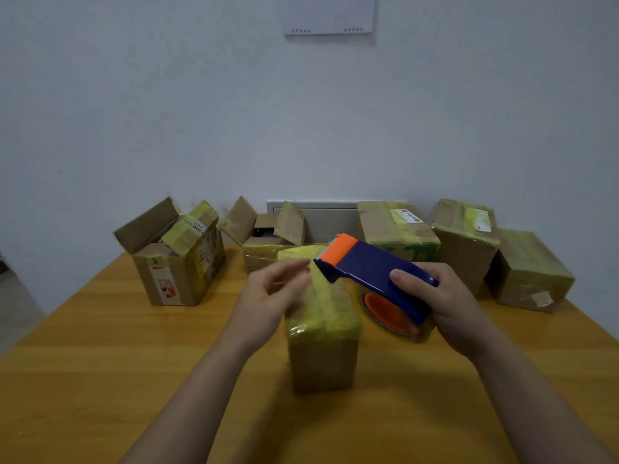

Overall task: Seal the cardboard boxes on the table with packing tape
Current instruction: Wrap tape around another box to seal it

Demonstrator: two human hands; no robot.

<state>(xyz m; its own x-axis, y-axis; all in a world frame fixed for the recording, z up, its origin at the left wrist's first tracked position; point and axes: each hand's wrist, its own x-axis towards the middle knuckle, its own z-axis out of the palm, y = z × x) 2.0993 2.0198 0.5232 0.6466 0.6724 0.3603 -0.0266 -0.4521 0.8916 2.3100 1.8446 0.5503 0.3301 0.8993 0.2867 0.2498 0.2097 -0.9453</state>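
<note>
A closed cardboard box, its top wrapped in yellowish tape, stands in the middle of the wooden table. My right hand grips a blue tape dispenser with an orange front and an orange roll core, held just above the box's right side. My left hand hovers over the box's left top edge, blurred, with its fingers reaching toward the dispenser's front end. Whether it pinches the tape end cannot be told.
Two boxes with open flaps stand at the back left and back middle. Three taped boxes sit at the back right. A white wall rises behind the table.
</note>
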